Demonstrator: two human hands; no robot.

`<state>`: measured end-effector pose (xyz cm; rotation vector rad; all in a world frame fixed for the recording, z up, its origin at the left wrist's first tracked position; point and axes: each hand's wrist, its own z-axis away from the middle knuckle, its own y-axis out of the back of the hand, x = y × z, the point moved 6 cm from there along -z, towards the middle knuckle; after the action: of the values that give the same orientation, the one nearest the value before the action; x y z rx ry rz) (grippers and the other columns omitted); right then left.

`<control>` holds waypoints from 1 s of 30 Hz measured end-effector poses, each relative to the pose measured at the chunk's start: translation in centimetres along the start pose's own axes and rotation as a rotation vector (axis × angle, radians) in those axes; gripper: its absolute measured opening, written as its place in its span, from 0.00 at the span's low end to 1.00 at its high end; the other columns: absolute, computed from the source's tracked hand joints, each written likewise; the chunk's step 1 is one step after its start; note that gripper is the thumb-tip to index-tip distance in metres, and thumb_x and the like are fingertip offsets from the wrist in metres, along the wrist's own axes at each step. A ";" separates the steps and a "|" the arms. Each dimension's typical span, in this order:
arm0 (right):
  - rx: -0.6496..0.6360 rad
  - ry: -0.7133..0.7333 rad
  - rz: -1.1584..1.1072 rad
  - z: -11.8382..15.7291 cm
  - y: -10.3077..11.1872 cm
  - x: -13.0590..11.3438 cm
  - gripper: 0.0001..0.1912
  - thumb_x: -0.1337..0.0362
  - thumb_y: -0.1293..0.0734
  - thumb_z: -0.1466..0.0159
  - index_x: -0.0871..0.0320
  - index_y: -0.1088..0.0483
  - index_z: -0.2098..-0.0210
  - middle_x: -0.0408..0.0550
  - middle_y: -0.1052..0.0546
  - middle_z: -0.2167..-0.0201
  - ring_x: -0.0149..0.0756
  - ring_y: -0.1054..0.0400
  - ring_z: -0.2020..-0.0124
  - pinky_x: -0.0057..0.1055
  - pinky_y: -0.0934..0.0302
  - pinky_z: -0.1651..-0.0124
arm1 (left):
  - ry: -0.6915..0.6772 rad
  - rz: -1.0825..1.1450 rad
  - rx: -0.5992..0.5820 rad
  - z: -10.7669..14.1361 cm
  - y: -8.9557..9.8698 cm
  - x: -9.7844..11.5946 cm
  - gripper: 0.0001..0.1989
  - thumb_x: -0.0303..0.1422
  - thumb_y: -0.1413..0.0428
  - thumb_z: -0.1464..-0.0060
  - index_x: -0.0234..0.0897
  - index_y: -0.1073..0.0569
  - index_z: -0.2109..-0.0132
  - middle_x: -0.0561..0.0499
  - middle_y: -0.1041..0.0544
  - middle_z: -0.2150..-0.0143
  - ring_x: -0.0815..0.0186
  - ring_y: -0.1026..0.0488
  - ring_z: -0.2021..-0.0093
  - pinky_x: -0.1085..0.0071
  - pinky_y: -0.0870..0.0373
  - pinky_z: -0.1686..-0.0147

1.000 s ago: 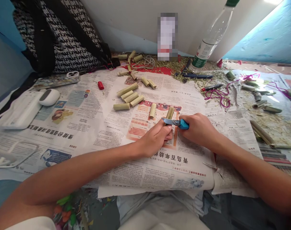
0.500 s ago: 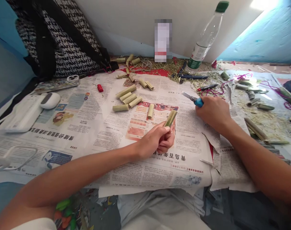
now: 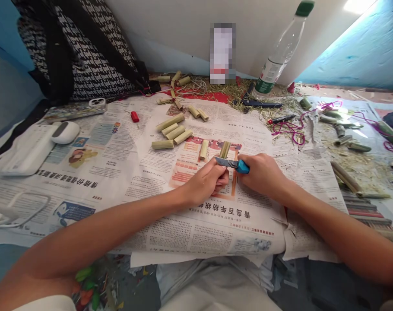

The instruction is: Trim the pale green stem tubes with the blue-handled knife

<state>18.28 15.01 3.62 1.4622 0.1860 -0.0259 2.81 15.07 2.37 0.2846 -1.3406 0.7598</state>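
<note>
My left hand (image 3: pixel 207 180) grips a short pale-green stalk piece (image 3: pixel 225 149) that points away from me over the newspaper (image 3: pixel 125 164). My right hand (image 3: pixel 263 175) holds a blue-handled knife (image 3: pixel 232 163); its blade lies across the stalk just above my left fingers. The two hands are close together near the middle of the paper. Several cut stalk pieces (image 3: pixel 172 131) lie in a loose row beyond my left hand, and one more (image 3: pixel 203 149) lies just left of the held piece.
A plastic bottle (image 3: pixel 277 56) leans at the back wall. A black-and-white bag (image 3: pixel 83 52) fills the back left. A phone (image 3: pixel 73 111), a white case (image 3: pixel 65 131) and a red lighter (image 3: pixel 135 116) lie left. Green stalks, shavings and magenta cord (image 3: pixel 290 129) litter the right.
My right hand swung out to the right with the knife, then came back; the blade now rests on the stalk again. My left hand kept hold of the stalk.
</note>
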 end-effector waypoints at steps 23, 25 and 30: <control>-0.003 -0.084 0.161 -0.1 1.0 0.7 0.13 0.64 0.36 0.42 0.56 0.22 0.61 0.52 0.24 0.74 0.37 0.40 0.74 0.35 0.62 0.68 | 0.056 0.092 -0.051 -0.3 -0.3 -0.1 0.18 0.41 0.56 0.31 0.39 0.43 0.69 0.60 0.49 0.78 0.75 0.55 0.80 0.74 0.55 0.79; 0.011 -0.119 0.179 -0.5 1.2 1.5 0.12 0.64 0.36 0.41 0.56 0.22 0.61 0.53 0.24 0.74 0.38 0.40 0.74 0.35 0.62 0.68 | 0.083 0.153 -0.064 -0.6 -0.2 -0.3 0.18 0.41 0.57 0.31 0.39 0.44 0.70 0.60 0.50 0.78 0.75 0.57 0.80 0.74 0.57 0.79; 0.077 -0.166 0.203 -0.8 1.4 2.2 0.12 0.64 0.39 0.37 0.57 0.23 0.62 0.53 0.23 0.73 0.37 0.41 0.75 0.35 0.62 0.69 | 0.085 0.265 -0.040 -0.9 0.3 -0.2 0.17 0.40 0.57 0.32 0.40 0.45 0.70 0.60 0.52 0.77 0.75 0.60 0.80 0.74 0.59 0.80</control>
<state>20.53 16.13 4.64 1.5420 -0.1006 0.0107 3.30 15.75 1.87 0.0415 -1.3263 0.9541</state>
